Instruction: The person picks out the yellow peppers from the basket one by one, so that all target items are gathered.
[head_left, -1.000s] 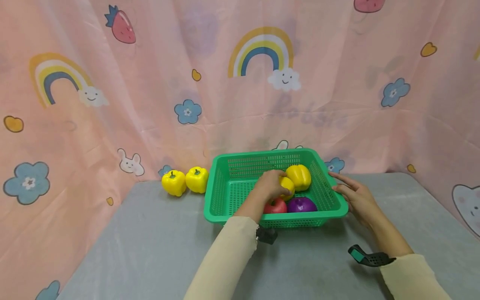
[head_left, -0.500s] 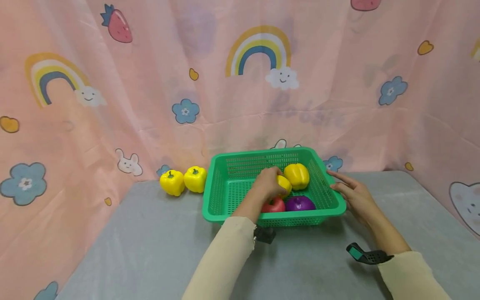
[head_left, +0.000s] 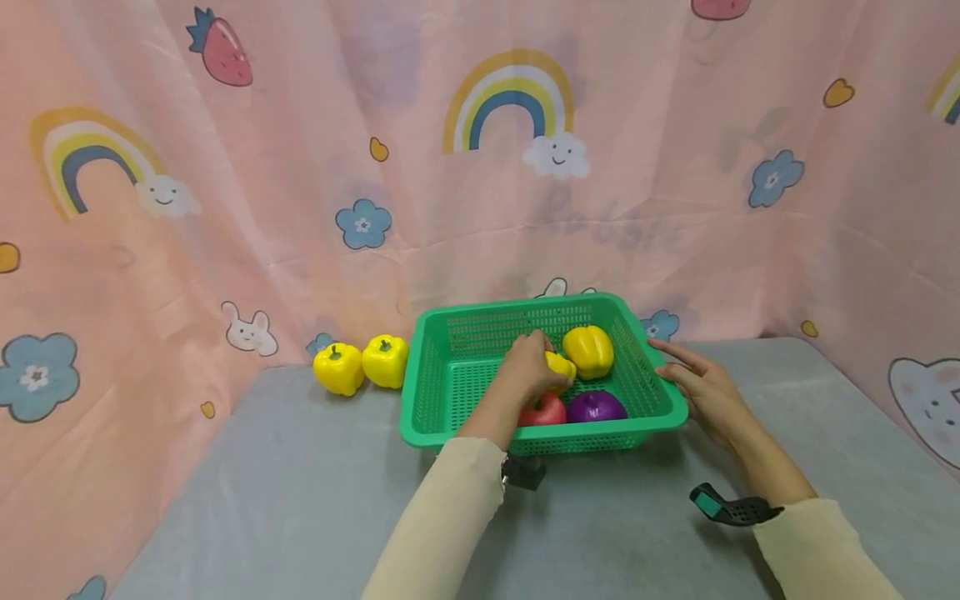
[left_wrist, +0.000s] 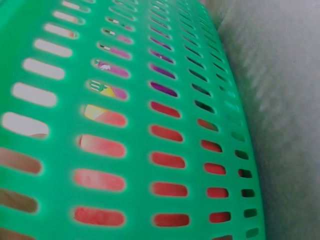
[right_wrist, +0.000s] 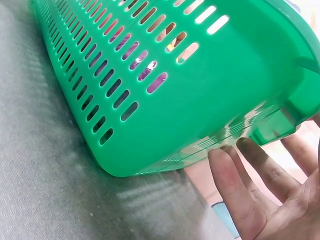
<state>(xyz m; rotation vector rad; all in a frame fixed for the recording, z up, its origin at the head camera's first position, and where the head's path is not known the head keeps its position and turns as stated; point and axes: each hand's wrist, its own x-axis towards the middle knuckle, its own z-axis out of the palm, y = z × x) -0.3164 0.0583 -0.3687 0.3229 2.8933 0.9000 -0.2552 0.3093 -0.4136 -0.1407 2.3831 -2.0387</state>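
Inside the green plastic basket (head_left: 459, 435) my left hand (head_left: 525, 367) reaches over the front rim and grips a yellow bell pepper (head_left: 561, 367), partly covered by the fingers. Another yellow bell pepper (head_left: 588, 352) lies just behind it to the right. A red apple (head_left: 546, 410) and a glossy round purple vegetable (head_left: 597, 406) sit along the front wall. At the basket's right end my right hand (head_left: 708, 392) touches the wall below the rim with extended fingers. The right wrist view shows these fingertips (right_wrist: 223, 165) against the green side. Through the slots, the left wrist view shows red (left_wrist: 167, 160).
Two more yellow bell peppers (head_left: 338, 369) stand on the grey table (head_left: 300, 500), left of the basket and near the back edge. Behind the table hangs a pink curtain (head_left: 300, 167) printed with rainbows and flowers. Dark straps (head_left: 731, 507) circle both wrists.
My left hand and the yellow bell pepper it grips have shifted slightly left within the basket. My right hand stays at the basket's right end. The whole head view has drifted a little.
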